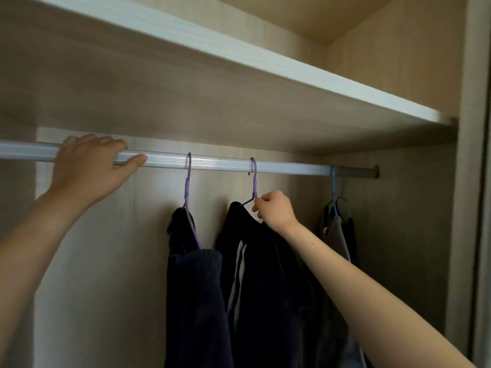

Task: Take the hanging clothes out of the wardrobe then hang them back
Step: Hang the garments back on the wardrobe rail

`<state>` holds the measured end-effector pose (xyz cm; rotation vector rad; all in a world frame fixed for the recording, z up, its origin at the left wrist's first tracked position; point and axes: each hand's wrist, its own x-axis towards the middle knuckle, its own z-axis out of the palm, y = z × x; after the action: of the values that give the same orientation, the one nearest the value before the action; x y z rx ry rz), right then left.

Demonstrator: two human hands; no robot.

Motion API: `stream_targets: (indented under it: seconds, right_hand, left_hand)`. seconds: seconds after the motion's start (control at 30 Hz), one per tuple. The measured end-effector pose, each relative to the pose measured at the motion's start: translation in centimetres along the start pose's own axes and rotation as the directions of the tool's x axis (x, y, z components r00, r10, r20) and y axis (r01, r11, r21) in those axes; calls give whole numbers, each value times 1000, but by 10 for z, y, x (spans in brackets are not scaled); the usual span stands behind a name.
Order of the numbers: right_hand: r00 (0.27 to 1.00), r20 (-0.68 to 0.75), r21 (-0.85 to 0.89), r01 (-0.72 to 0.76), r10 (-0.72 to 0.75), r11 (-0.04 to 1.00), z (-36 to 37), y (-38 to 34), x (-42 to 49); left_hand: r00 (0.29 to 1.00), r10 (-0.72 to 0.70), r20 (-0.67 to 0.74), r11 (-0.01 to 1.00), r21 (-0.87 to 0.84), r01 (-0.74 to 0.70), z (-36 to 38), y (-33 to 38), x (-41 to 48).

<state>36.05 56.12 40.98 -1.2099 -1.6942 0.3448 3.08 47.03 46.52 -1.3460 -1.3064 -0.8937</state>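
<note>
Wardrobe interior fills the frame: pale wood back panel (119, 235), a white-edged shelf (239, 59) running from upper left down to mid right, and a ribbed silver rail (220, 164) crossing the frame just below it.

Far left: left hand (87, 168) gripping the rail from above, fingers (87, 140) curled over the top, thumb pressed on the front face. Clamped on the rail, holding nothing else.

Center-left: purple hanger (187, 181) hooked on the rail, carrying a dark navy garment (194, 301) that hangs bunched and folded over itself, reaching the bottom edge.

Center: second purple hanger (254, 179), hook on the rail. Right hand (273, 211) sits just below the hook at the hanger neck, fingers (263, 204) pinched together on it, forearm coming in from the lower right corner. Black garment with pale drawstrings (265, 288) hangs from this hanger, touching the navy one on its left.

Right: two blue hangers (335, 195) near the rail's end bracket (374, 172), well apart from the purple pair. Beige garment (338, 237) and a dark one (352, 235) hang there, packed together, partly hidden behind the right forearm.

Far right edge: vertical wardrobe side panel (470, 181).
</note>
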Motion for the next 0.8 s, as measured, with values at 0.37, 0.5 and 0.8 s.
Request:
stream_targets:
  seconds: [0.37,0.5,0.8]
  right_hand:
    - [994,-103,25,-28,31,999,-44,22,4]
    - [957,-285,-447,-81,-56,891,-89,56,16]
    - [965,-114,-278,-259,236,925,-97,108,15]
  left_hand:
    - [995,-75,62,996,-51,78,33,-25,7]
    - [997,-69,42,996,-49,71,24,-17,3]
    - [999,-40,14,998,-51,41,2,2,-1]
